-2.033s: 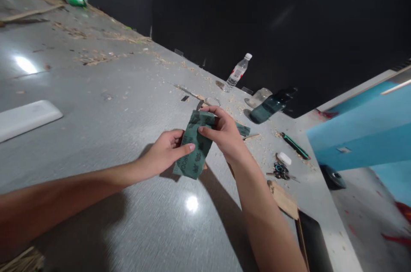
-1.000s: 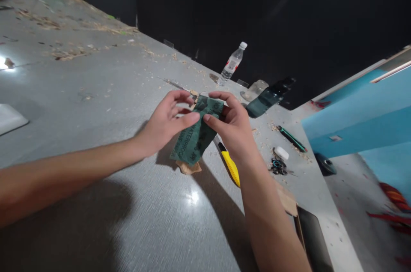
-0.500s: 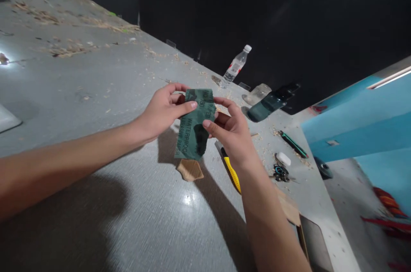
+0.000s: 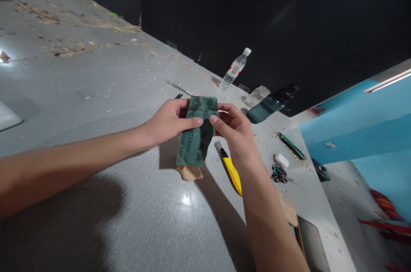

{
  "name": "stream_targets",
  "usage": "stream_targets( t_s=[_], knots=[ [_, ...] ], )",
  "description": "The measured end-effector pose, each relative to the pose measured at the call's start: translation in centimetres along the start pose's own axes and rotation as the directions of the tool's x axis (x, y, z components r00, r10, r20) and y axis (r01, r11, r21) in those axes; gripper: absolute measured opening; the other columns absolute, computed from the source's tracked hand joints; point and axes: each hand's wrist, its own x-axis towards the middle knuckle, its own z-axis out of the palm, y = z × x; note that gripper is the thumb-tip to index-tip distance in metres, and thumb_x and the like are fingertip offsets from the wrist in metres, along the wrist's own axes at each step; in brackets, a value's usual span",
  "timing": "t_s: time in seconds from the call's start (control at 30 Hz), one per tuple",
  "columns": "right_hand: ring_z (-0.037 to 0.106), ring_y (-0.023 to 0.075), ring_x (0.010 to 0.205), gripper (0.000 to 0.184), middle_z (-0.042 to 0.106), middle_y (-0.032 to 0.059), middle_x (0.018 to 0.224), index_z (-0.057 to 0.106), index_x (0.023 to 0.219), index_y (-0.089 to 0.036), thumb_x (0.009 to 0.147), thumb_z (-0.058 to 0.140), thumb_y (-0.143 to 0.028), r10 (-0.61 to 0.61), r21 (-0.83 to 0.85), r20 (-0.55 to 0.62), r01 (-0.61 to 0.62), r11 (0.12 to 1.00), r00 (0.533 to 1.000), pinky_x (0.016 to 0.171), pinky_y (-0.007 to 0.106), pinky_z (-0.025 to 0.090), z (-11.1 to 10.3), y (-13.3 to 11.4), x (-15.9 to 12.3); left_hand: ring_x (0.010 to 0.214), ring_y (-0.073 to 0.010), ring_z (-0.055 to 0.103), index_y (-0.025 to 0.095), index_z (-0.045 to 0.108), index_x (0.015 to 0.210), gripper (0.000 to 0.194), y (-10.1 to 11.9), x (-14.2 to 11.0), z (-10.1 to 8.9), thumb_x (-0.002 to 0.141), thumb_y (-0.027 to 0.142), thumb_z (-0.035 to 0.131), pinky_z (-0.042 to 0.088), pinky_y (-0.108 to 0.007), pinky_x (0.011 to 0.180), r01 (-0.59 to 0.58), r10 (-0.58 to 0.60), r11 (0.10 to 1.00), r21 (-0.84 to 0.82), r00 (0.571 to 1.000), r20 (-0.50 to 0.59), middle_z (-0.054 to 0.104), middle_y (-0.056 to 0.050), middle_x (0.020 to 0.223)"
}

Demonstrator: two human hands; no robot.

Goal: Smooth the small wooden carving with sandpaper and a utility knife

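Note:
A green piece of sandpaper (image 4: 189,145), printed with "waterproof" and "abrasive paper", is held up between both hands above the grey table. My left hand (image 4: 175,120) pinches its left edge, thumb on the printed face and fingers behind. On the other side, my right hand (image 4: 233,128) grips the right edge in the same way, its thumb tip close to the left one. Under the sandpaper's lower end lies a small piece of wood (image 4: 190,173), partly covered from view. A yellow utility knife (image 4: 231,173) with its blade out rests beside my right hand.
A water bottle (image 4: 236,68), a clear cup (image 4: 257,96) and a dark bottle (image 4: 271,103) stand or lie near the black wall. Toward the right edge are a green-black cutter (image 4: 292,146), a white case (image 4: 281,160) and keys (image 4: 279,174). Wood shavings (image 4: 73,49) litter the far left.
Both hands have come slightly lower and closer together with the sandpaper, which looks narrower at the top. It now covers more of the wood piece.

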Motion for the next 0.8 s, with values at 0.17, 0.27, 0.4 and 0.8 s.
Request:
stream_targets(
  t_s=[0.17, 0.27, 0.4, 0.8],
  knots=[
    [0.065, 0.0173, 0.082, 0.038, 0.070, 0.0012, 0.092, 0.071, 0.102, -0.027, 0.080, 0.090, -0.053, -0.036, 0.044, -0.101, 0.040, 0.998, 0.994, 0.068, 0.031, 0.054, -0.01, -0.18, 0.11, 0.089, -0.0214, 0.076, 0.016, 0.077, 0.101, 0.026, -0.28, -0.25, 0.07, 0.079, 0.028, 0.084, 0.062, -0.038, 0.084, 0.004, -0.015, 0.993, 0.120, 0.996, 0.093, 0.080, -0.005, 0.098],
    [0.067, 0.0180, 0.084, 0.041, 0.072, 0.0011, 0.092, 0.072, 0.097, -0.026, 0.075, 0.094, -0.053, -0.072, 0.069, -0.104, 0.080, 0.994, 0.992, 0.074, 0.032, 0.058, 0.13, 0.08, 0.20, 0.086, -0.0202, 0.074, 0.016, 0.076, 0.098, 0.025, -0.55, -0.43, 0.12, 0.077, 0.027, 0.084, 0.060, -0.036, 0.080, 0.029, -0.050, 0.985, 0.171, 0.991, 0.120, 0.080, -0.005, 0.097],
    [0.065, 0.0155, 0.079, 0.038, 0.071, -0.0010, 0.086, 0.073, 0.090, -0.025, 0.071, 0.097, -0.047, -0.106, 0.116, -0.125, 0.120, 0.986, 0.987, 0.075, 0.031, 0.057, 0.48, 0.43, 0.23, 0.079, -0.0180, 0.070, 0.016, 0.072, 0.090, 0.020, -0.83, -0.59, 0.30, 0.076, 0.026, 0.082, 0.057, -0.032, 0.074, 0.041, -0.077, 0.976, 0.216, 0.984, 0.161, 0.075, -0.002, 0.087],
    [0.058, 0.0108, 0.070, 0.019, 0.064, -0.0042, 0.080, 0.068, 0.085, -0.024, 0.078, 0.084, -0.028, -0.191, 0.038, -0.077, 0.194, 0.980, 0.979, 0.065, 0.026, 0.049, 0.86, 0.23, 0.19, 0.068, -0.0111, 0.062, 0.020, 0.069, 0.091, 0.015, -0.24, 0.21, -0.24, 0.081, 0.022, 0.080, 0.052, -0.023, 0.059, -0.235, 0.255, 0.960, 0.150, 0.957, -0.137, 0.067, 0.002, 0.080]
  ],
)
